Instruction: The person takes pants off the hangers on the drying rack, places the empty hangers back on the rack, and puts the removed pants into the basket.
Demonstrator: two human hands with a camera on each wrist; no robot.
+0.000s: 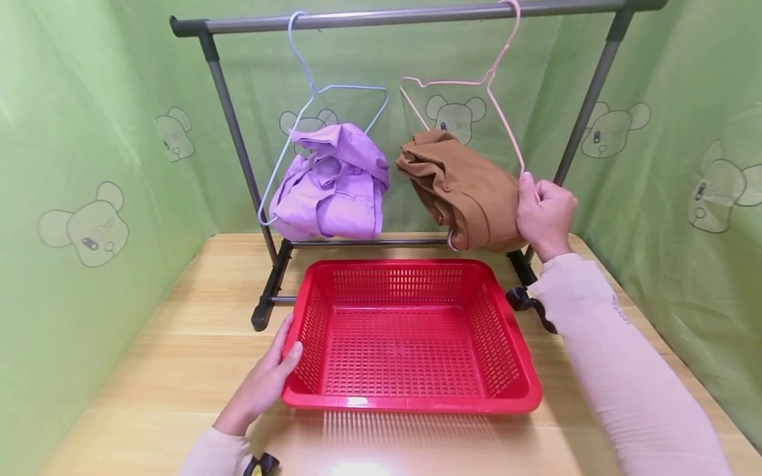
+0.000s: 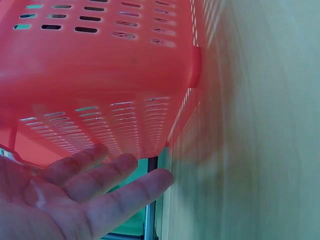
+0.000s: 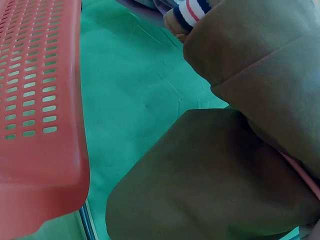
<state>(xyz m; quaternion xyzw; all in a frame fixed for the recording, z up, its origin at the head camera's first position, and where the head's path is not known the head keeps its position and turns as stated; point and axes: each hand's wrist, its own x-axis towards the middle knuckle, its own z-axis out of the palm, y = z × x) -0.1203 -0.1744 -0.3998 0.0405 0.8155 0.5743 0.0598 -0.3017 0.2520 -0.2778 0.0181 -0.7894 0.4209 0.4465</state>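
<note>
Clothing (image 1: 473, 182), brown and bunched, hangs on a pink hanger (image 1: 450, 82) behind the basket (image 1: 411, 402); we grip the hanger's end with our right hand (image 1: 548, 210), for steadiness, we guess, left hand (image 1: 269, 373) loose-fingered at the basket's side, maybe bracing it.

Left hand (image 2: 75, 200) has three fingers stretched out alongside the red basket (image 2: 100, 70), can't really tell if they're touching. Basket's sitting on the wood-grain table (image 2: 255, 125), slots all over its sides. Green cloth (image 2: 134, 220) and a metal pole (image 2: 150, 215) past the table's edge.
</note>
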